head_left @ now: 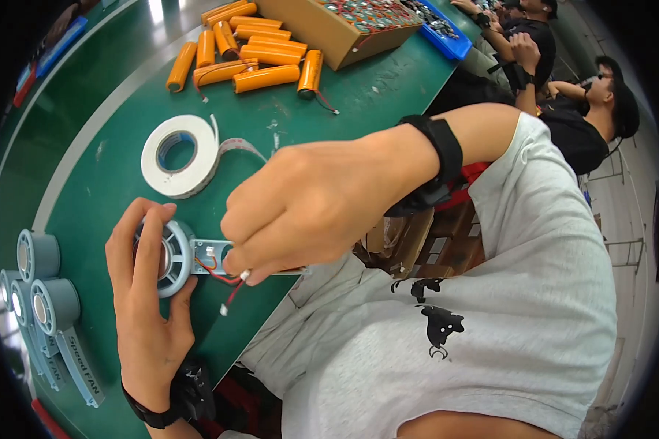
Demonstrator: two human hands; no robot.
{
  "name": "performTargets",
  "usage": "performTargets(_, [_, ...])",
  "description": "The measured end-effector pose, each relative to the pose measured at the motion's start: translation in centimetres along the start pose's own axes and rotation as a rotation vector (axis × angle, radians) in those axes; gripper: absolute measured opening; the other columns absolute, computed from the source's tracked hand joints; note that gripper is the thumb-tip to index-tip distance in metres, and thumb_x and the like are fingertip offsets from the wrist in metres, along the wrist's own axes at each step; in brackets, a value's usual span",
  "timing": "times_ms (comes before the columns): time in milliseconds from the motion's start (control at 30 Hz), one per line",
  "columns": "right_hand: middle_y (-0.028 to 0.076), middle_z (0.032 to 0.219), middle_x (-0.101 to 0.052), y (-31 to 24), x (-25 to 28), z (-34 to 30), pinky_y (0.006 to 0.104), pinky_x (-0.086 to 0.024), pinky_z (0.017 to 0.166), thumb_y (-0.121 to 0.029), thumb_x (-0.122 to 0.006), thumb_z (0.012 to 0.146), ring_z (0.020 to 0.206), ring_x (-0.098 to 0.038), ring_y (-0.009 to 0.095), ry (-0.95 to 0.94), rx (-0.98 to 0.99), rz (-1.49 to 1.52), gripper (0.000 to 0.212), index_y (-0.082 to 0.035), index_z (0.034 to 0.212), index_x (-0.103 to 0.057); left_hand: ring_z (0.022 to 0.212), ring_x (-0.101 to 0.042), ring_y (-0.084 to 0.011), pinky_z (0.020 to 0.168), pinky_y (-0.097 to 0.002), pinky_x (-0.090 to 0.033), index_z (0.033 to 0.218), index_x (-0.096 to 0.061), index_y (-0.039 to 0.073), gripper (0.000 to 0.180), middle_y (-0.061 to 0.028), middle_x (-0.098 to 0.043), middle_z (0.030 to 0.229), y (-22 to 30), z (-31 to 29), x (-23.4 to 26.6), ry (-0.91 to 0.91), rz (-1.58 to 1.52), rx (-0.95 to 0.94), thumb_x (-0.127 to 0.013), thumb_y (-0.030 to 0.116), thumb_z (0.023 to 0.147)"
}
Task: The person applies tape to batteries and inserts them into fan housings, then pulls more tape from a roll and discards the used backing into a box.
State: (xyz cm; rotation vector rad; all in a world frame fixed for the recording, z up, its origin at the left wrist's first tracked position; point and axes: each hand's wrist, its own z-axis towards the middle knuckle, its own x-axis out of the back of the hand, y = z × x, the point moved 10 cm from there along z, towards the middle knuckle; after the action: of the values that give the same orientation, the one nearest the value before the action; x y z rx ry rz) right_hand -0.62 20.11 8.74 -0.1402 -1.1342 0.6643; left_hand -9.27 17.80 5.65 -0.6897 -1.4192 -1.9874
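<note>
L hand [148, 293] lies over a small grey-blue fan unit [174, 257] w/ a round head and flat handle, at the near edge of the green tabletop [329, 95]; its fingers [148, 241] wrap across the round head and clamp it down, thumb on the lower side. R hand [307, 205] comes in from the right, over the fan's handle part, fingertips bunched and pinching a thin red wire [214, 272] right by the small white connector on the handle; a 2nd bit of red wire w/ a white end [227, 306] hangs off below, past the tabletop edge. Both wrists carry black bands. Just behind the hands sits a roll of white tape [181, 155], loose end trailing to the right. Far left, near the rim, approx 3 more grey-blue fan units [47, 296] lie stacked side by side, handles pointing toward the person. Further back: a heap of orange cylindrical battery cells [249, 55] w/ red leads, a cardboard box [329, 29] of parts next to them, and a blue tray [447, 36] beyond. Other people in dark shirts [564, 110] sit at upper right, well apart from the work.
</note>
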Motion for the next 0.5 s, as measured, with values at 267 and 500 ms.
performTargets(267, [0.007,0.071,-0.044,-0.9,-1.0,-2.0,0.0286,-0.044,0.052,-0.011,-0.069,0.066,0.064,-0.051,0.022,0.149,-0.292,-0.209,0.032,-0.003,0.091,-0.051,0.110,-0.042,-0.0316,0.088,-0.0344,-0.039,0.123,-0.045,0.004,0.061,-0.0140,-0.037,0.126,0.1,-0.1,-0.5,-0.004,0.018,0.046,-0.053,-0.015,0.065])
performTargets(500, [0.013,0.092,-0.058,-3.9,4.0,-6.4,0.0256,-0.048,0.060,-0.002,-0.067,0.073,0.077,-0.059,0.023,0.695,-0.181,-0.064,0.028,-0.003,0.096,-0.051,0.114,-0.042,-0.0326,0.092,-0.0359,-0.036,0.119,-0.051,0.006,0.054,-0.0146,-0.036,0.129,0.2,-0.1,-0.4,-0.039,0.103,0.051,-0.054,-0.010,0.067])
